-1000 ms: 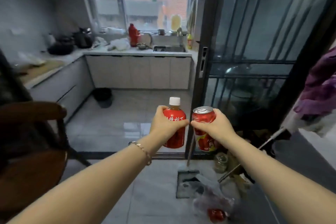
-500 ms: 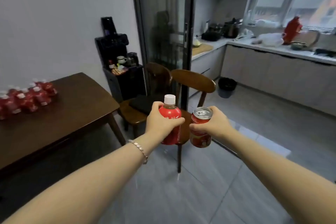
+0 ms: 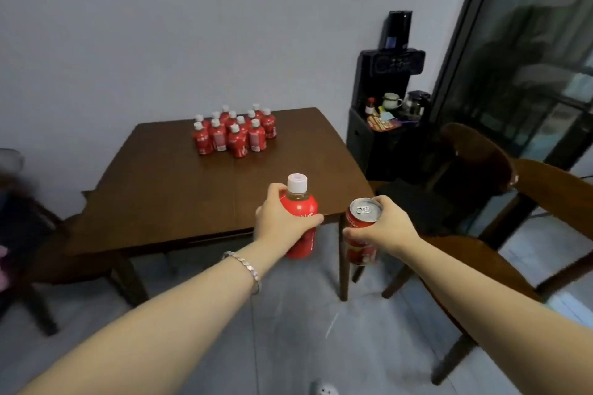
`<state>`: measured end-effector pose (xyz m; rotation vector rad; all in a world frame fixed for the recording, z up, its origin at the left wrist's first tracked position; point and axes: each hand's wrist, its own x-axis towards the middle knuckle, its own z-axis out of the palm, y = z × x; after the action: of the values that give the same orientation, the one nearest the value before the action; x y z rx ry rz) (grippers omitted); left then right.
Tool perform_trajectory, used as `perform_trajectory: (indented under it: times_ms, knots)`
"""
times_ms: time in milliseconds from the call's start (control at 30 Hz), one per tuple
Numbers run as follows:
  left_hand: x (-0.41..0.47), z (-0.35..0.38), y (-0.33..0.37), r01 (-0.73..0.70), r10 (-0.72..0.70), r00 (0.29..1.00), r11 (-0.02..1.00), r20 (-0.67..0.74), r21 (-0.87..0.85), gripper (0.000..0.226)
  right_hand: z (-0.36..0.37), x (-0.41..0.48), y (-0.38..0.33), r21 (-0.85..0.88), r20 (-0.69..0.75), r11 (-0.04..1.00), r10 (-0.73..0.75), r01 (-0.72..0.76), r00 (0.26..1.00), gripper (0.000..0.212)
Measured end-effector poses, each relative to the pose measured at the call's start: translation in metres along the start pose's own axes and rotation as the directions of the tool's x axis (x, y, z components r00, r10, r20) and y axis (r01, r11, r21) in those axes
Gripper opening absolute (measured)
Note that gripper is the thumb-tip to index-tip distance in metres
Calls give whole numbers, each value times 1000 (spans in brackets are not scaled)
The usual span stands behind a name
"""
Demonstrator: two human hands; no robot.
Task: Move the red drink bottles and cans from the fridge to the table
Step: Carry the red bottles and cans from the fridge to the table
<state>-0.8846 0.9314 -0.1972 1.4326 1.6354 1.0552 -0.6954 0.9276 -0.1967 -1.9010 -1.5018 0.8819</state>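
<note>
In the left hand (image 3: 282,226), a red bottle (image 3: 299,206) with a white cap stands upright. The thumb curls across its label and the other fingers (image 3: 272,194) wrap round its far side, clamped on its middle. Just to the right of those fingers, and apart from the bottle, a red can (image 3: 361,247) with a silver top is gripped in the right hand (image 3: 383,228). The thumb hooks round its near side and the fingers close over its far rim. Both drinks are held in the air, at the near edge and corner of a dark wooden table (image 3: 167,196). A bracelet (image 3: 247,266) circles the left wrist. Well beyond the fingers, a cluster of matching red bottles (image 3: 234,135) stands on the far part of the table. A wooden chair (image 3: 481,266) is right of the right hand, with a black stand (image 3: 382,138) of cups beyond it.
</note>
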Motion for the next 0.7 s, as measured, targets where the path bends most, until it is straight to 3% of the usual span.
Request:
perform_trajectory:
  times_ms: [200, 400, 533, 700]
  knots:
    - [143, -32, -31, 119, -118, 983, 993, -138, 0, 68, 60, 149, -70, -109, 116, 980, -156, 169, 981, 80]
    - [255, -70, -65, 269, -264, 927, 963, -268, -16, 80, 129, 263, -134, -198, 306, 942, -203, 271, 930, 80]
    - [321, -103, -108, 310, -301, 909, 951, -288, -16, 77, 192, 325, -167, -250, 385, 923, -183, 293, 905, 84]
    - [407, -143, -179, 358, -340, 903, 934, -262, 21, 80, 283, 391, -195, -263, 389, 947, -69, 182, 918, 85]
